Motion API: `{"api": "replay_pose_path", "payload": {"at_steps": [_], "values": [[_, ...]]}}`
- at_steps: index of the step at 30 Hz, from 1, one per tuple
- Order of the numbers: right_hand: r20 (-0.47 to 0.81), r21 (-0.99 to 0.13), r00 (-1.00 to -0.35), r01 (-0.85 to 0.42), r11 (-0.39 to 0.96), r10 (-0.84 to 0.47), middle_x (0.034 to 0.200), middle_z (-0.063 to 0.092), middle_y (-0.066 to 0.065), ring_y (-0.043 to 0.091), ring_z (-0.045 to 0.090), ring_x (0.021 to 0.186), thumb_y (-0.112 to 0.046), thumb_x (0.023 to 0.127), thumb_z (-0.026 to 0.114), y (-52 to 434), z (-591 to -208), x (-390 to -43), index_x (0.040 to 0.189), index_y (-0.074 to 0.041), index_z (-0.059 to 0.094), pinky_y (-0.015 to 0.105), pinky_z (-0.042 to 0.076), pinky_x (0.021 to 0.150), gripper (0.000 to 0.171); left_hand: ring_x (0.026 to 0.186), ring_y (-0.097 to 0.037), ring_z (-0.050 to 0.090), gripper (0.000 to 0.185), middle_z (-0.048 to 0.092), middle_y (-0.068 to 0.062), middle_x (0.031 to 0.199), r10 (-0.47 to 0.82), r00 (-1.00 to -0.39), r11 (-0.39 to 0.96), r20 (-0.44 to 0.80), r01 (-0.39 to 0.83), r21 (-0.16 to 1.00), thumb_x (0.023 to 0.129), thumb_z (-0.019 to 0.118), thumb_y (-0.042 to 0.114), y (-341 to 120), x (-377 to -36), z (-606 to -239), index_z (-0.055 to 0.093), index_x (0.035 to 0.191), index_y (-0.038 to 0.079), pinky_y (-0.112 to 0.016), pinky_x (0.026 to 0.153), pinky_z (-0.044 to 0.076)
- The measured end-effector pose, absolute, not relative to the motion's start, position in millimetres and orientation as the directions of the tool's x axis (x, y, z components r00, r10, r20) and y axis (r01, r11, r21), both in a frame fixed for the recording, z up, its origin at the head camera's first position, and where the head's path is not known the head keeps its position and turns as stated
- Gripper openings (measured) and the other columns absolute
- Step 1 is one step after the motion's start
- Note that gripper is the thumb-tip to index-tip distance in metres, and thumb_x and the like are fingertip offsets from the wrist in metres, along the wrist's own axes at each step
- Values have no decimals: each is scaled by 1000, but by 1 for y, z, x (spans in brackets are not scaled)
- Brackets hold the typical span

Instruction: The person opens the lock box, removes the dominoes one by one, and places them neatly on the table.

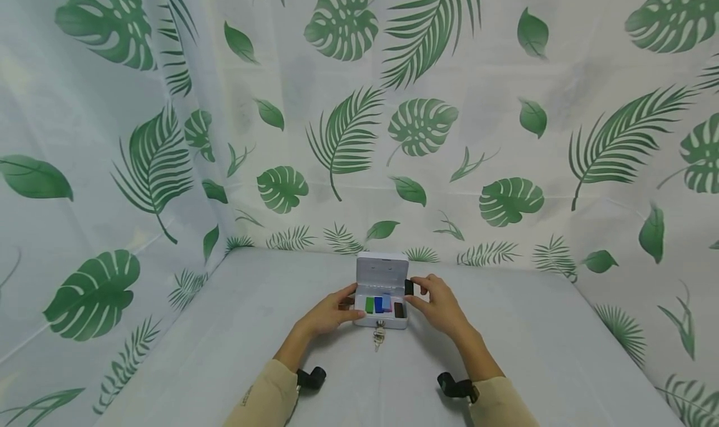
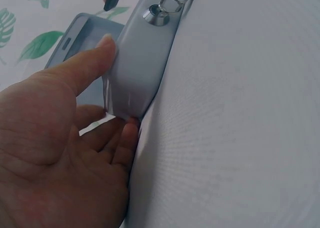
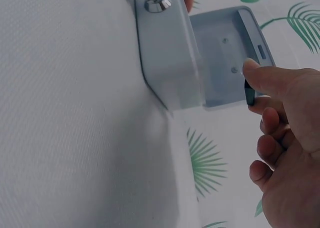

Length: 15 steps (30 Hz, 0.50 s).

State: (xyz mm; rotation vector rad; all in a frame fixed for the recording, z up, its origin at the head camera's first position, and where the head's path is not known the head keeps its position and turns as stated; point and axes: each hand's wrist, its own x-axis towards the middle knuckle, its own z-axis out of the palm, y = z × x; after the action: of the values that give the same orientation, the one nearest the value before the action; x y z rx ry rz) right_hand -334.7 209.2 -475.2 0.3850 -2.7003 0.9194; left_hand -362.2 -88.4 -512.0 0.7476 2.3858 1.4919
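A small grey metal box (image 1: 382, 319) stands on the table with its lid (image 1: 382, 269) raised. Inside lie green, blue, pink and dark brown blocks (image 1: 377, 304). A key (image 1: 379, 336) hangs from the front lock (image 2: 156, 14). My left hand (image 1: 332, 313) holds the box's left end, thumb on the front corner (image 2: 131, 63) and fingers behind it. My right hand (image 1: 435, 302) is just right of the box and pinches a small black block (image 1: 409, 287) between thumb and fingers, level with the lid (image 3: 227, 58). The block (image 3: 248, 93) shows only as a dark edge in the right wrist view.
The table (image 1: 533, 352) is covered by a white cloth. White curtains with green leaf prints (image 1: 421, 127) close it in at the back and on both sides. Black wrist camera mounts (image 1: 456, 387) sit on both forearms.
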Motion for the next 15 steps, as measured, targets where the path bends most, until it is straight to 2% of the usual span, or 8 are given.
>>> {"api": "replay_pose_path", "payload": {"at_steps": [5,15], "values": [[320,-561,-933,-327,761,-166,91,56,9,20,45,82,-24,93,80,213,-480,-337,132,-5,69,32,36,70,45,137,-38,55,82,55,-19,152,539,-838,336,85,306,891,99,73,32,-89,-363,-512,29,165,13,-59,113,43],[288,-565,-944,-304,767,-162,92,54,4,18,45,81,-24,94,79,218,-482,-338,134,-4,68,31,37,68,46,139,-36,55,82,55,-15,153,530,-845,358,77,305,882,98,74,34,-89,-363,-513,31,165,15,-58,114,43]]}}
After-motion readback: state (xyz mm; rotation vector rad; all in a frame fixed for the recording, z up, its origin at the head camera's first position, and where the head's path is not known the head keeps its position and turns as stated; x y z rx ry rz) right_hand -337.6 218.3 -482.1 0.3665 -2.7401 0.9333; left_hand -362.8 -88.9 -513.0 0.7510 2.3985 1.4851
